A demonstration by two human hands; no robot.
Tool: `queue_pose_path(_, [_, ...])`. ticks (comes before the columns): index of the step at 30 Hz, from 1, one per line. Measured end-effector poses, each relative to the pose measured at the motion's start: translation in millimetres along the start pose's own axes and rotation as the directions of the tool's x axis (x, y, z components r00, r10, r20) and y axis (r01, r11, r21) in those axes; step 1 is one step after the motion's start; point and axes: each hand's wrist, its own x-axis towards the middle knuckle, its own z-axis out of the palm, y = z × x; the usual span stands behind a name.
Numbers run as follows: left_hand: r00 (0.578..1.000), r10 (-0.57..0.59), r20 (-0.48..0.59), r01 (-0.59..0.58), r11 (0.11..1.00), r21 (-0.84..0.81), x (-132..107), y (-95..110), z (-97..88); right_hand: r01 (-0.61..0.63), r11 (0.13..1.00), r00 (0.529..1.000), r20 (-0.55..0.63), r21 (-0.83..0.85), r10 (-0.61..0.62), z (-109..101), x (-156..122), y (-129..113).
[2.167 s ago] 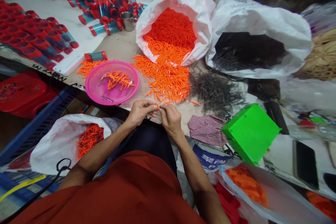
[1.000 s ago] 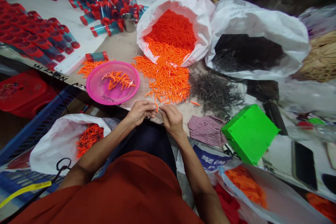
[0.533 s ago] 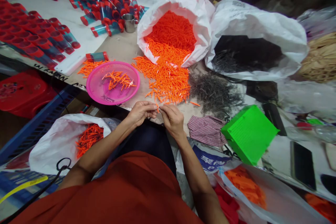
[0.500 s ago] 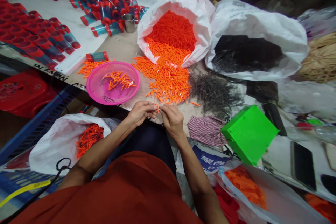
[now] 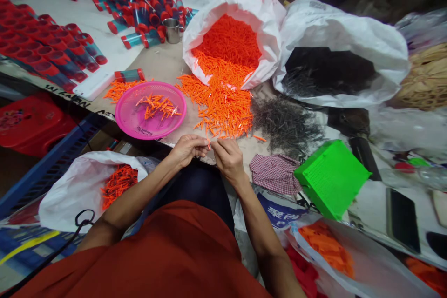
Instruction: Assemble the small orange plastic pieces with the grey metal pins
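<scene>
Over the front edge of the worktable [image 5: 157,63], a small orange plastic piece [image 5: 209,145] sits where the person's two hands meet, held in a narrow pinch of fingertips, with only a sliver of it showing. The left hand [image 5: 186,151] and the right hand [image 5: 228,158] almost touch, fingers curled inward and wrists bent, while the forearms slant in from either side, elbows held wide, above the person's dark trousers [image 5: 199,191]. Just beyond the fingertips lies a loose heap of orange pieces [image 5: 220,107], spilling from a white plastic sack [image 5: 268,18]. To its left, a pink plastic basket [image 5: 119,111] holds a smaller bunch. Thin dark grey pins [image 5: 286,125] spread to the right of the heap, nearer a checked cloth [image 5: 275,173] and a green plastic crate [image 5: 331,179]. Below the left forearm, a second white sack [image 5: 59,209] holds more orange pieces, and clear tubes with red caps [image 5: 45,51] lie in rows at the far left
</scene>
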Motion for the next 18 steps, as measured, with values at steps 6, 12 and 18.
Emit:
queue_pose_path(6, [0.999,-0.030,-0.039,0.029,1.000,-0.011,-0.1,-0.1,2.8,-0.002,1.000,1.000,-0.026,-0.010,0.002,4.2,-3.5,0.3])
queue_pose_path(12, [0.998,0.024,-0.066,-0.026,0.999,-0.036,-1.2,-3.0,4.2,-0.075,0.997,0.995,-0.066,-0.009,0.074,8.3,-6.4,-5.6])
queue_pose_path(18, [0.996,0.046,-0.071,-0.047,0.999,-0.015,-1.3,-4.8,3.1,-0.072,0.997,0.994,-0.078,-0.016,0.070,9.1,-5.9,-6.5])
